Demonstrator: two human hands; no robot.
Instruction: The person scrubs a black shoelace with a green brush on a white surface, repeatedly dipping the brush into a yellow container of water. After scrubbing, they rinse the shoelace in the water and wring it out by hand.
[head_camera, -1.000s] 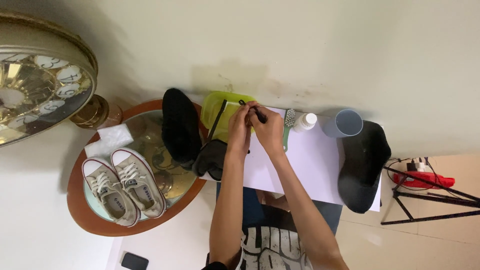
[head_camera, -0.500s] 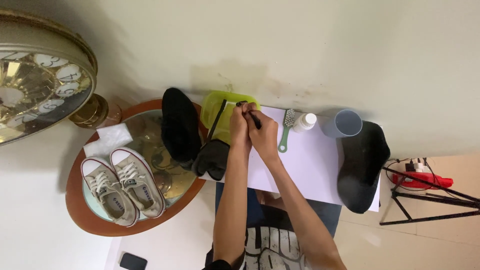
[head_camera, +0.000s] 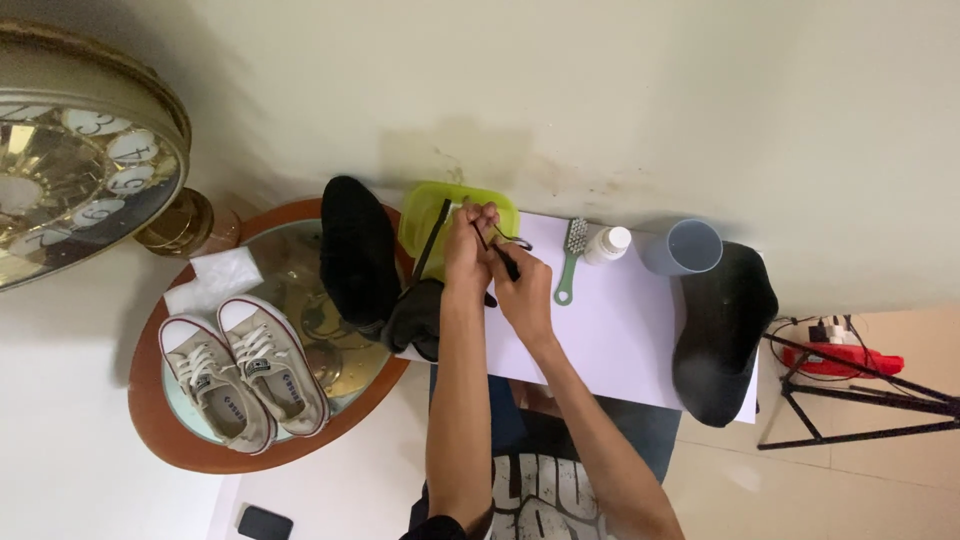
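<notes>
Both hands (head_camera: 495, 262) shifted right; two sneakers (head_camera: 245, 370), two black socks (head_camera: 357, 250).

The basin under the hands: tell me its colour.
The basin is a translucent yellow-green, seen best in the head view, the only one there is.

Bare forearms, a black printed shirt (head_camera: 545, 500) and dark blue trousers (head_camera: 640, 425).

A small white bottle (head_camera: 606, 244) lies near the back edge of the white table (head_camera: 620, 340), between a green brush (head_camera: 570, 258) and a grey cup (head_camera: 685, 247). A dark phone (head_camera: 264, 522), screen off, lies on the floor by the bottom edge. A clock face (head_camera: 70, 190) fills the top-left corner.
</notes>
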